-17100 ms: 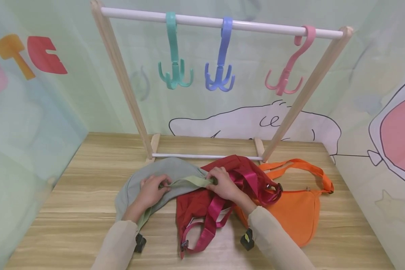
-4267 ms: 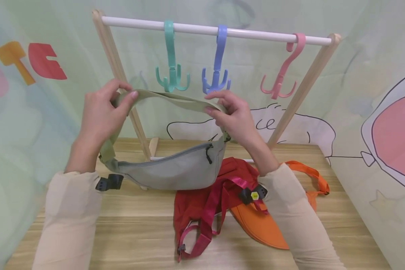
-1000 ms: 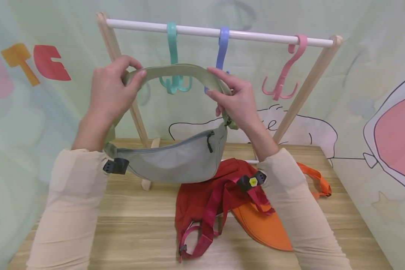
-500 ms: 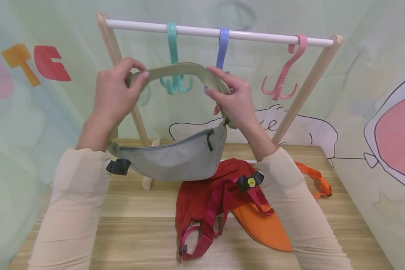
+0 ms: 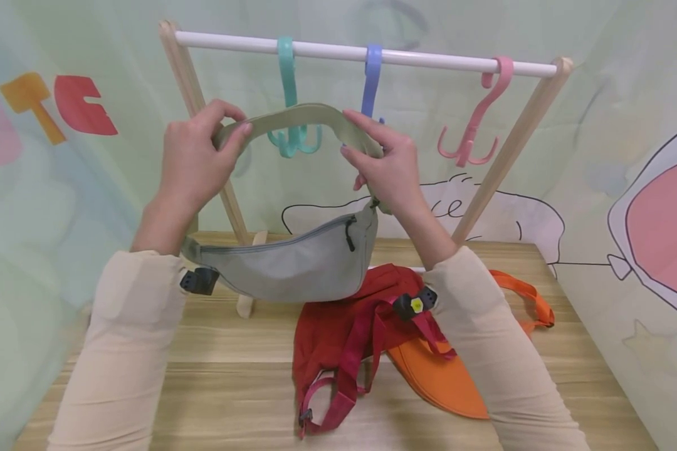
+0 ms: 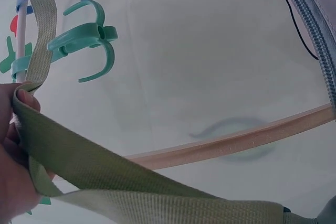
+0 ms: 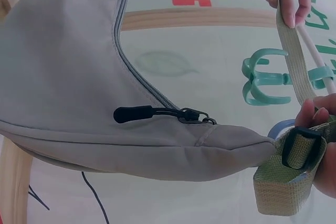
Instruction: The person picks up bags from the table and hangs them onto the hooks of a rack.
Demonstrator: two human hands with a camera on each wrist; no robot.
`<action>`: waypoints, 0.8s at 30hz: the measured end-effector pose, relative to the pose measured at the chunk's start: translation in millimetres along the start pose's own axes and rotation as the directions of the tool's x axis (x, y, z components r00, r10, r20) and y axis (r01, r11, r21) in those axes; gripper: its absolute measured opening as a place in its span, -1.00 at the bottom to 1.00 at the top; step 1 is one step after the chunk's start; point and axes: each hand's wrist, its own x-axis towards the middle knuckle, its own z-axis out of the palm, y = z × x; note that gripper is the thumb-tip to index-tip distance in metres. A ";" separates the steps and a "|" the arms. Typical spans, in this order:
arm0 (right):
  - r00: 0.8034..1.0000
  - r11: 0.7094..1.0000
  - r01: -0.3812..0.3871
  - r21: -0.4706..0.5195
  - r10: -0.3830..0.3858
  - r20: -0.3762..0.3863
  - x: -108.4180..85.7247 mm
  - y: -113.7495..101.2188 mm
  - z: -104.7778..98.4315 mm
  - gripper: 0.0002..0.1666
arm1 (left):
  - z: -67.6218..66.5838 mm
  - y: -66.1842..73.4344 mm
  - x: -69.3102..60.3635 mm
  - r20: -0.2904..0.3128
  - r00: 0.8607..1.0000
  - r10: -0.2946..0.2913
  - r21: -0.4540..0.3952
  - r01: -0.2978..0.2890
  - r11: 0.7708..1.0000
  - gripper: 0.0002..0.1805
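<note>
A grey waist bag hangs in the air by its pale green strap, its zipper closed. My left hand pinches the strap between thumb and fingers at the left. At the right, my right hand pinches it near the black buckle. The strap arches between both hands, in front of the teal hook and apart or touching, I cannot tell. Behind my right fingers, the blue hook is partly hidden. A pink hook hangs farther right.
A white rail on a wooden stand carries the hooks. Below, a red bag with crimson straps lies on the wooden table, over part of an orange bag. Patterned cloth walls surround the table.
The grey bag, earlier lying on the table, has been lifted by its strap to hook height. Within the last second, my left hand shifted slightly right; the bag stays almost still.
</note>
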 end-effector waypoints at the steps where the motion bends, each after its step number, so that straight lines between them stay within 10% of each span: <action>1: 1.000 1.000 -0.004 -0.002 0.004 -0.002 -0.5 -2.4 0.7 -0.46 | 0.2 0.1 0.0 -0.001 1.000 0.002 0.000 -0.002 1.000 -0.75; 24: 0.999 0.998 -0.042 -0.055 0.042 -0.008 4.5 -1.5 10.2 -0.48 | 1.9 -0.6 -0.7 0.016 1.000 0.003 0.006 -0.003 1.000 -0.75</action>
